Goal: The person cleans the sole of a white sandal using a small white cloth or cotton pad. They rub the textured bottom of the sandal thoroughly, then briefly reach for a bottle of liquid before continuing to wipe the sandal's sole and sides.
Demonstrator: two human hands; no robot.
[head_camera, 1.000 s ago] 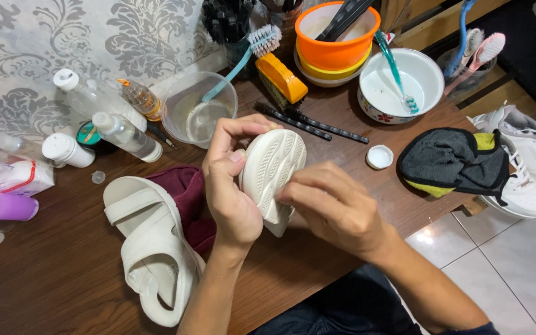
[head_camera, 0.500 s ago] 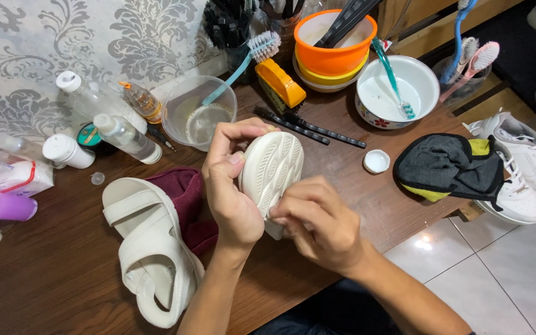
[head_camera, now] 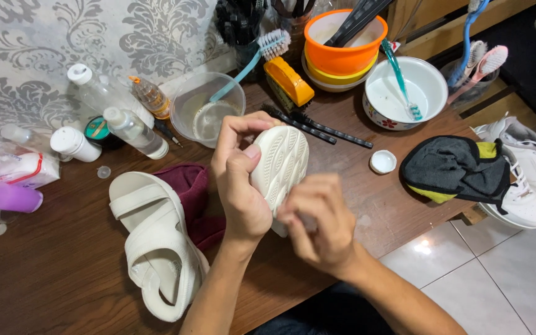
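Sandal (head_camera: 283, 162) is up off the table (head_camera: 44, 273), sole facing the camera, long axis running near to far. Left hand (head_camera: 240, 186) grips its left edge, fingers curled over the far end. Right hand (head_camera: 321, 226) is bunched at the near end, blurred; its hold can't be judged. Matching sandal (head_camera: 156, 248) lies left.

On the table (head_camera: 51, 267), 1 sandal (head_camera: 156, 245) lies left of the hands, partly on a cloth (head_camera: 196, 198). Behind it stands a tub (head_camera: 209, 111); right, a bowl (head_camera: 432, 84), with a cap (head_camera: 383, 162) before it.
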